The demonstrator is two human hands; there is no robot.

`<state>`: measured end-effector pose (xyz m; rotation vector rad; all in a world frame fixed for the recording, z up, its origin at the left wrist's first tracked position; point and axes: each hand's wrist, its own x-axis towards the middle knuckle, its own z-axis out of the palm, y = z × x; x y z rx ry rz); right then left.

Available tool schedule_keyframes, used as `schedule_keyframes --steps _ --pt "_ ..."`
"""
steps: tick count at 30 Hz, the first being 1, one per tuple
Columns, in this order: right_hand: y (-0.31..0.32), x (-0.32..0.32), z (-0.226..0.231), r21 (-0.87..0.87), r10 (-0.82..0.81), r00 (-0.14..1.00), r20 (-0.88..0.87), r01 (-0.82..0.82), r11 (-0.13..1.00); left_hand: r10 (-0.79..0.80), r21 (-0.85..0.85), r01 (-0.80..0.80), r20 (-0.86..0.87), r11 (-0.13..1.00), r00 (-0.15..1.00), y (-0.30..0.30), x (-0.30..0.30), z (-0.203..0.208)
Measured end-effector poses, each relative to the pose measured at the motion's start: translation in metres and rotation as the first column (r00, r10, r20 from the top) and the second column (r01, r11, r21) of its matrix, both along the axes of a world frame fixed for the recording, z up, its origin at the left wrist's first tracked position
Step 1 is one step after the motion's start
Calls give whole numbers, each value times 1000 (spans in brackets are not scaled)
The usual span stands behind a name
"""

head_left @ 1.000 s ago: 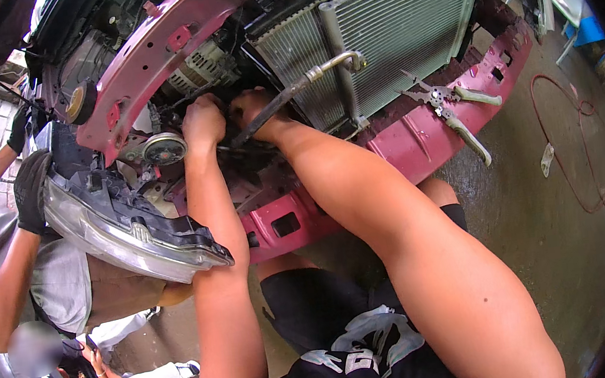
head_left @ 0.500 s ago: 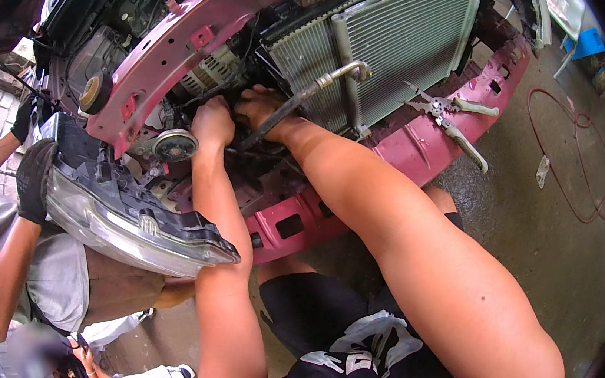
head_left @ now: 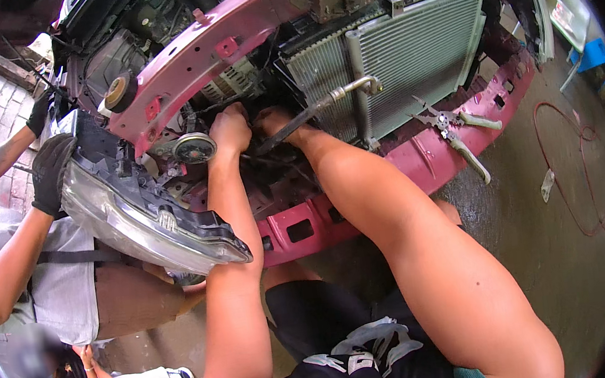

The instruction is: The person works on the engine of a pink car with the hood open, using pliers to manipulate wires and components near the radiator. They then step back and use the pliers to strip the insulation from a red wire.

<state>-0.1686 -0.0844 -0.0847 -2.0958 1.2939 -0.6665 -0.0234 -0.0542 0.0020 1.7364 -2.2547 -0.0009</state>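
Both my hands reach into the dark gap beside the condenser [head_left: 425, 52] at the car's opened front. My left hand [head_left: 231, 128] is closed like a fist, near the round horn [head_left: 194, 148]; whatever it grips is hidden. Close to its right, my right hand [head_left: 278, 124] has curled fingers deep in shadow, beside a black hose [head_left: 288, 128] that crosses in front of it. What lies in those fingers does not show. A headlight [head_left: 145, 218] hangs over my left forearm, touching or nearly touching it.
A co-worker's black-gloved hand [head_left: 54, 172] holds the headlight at left. Pliers with pale handles [head_left: 452, 127] lie on the pink lower crossmember [head_left: 419, 164]. The pink upper crossmember [head_left: 186, 49] arches above my hands. A red hose [head_left: 549, 161] coils on the floor; another person [head_left: 77, 375] sits lower left.
My view has shifted, so the car front and headlight appear a little farther right and lower. Both my hands stay in the same gap, the right one now more in shadow.
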Motion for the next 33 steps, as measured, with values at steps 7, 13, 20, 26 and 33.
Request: schedule_keyframes --steps 7,13,20,26,33 --pt "50 3 38 -393 -129 981 147 178 902 66 17 -65 -90 998 994 6 12 -1" --pt "42 1 23 -523 -139 988 67 153 839 44 38 -40 -105 998 993 5 8 3" --pt "43 0 22 -568 -116 989 88 145 810 26 62 -21 -82 998 996 11 7 10" --pt "50 -1 32 -540 -125 991 46 129 832 89 71 -82 -103 994 991 11 2 12" --pt "47 -1 28 -499 -133 990 -48 92 862 86 80 -79 -86 994 993 11 3 13"
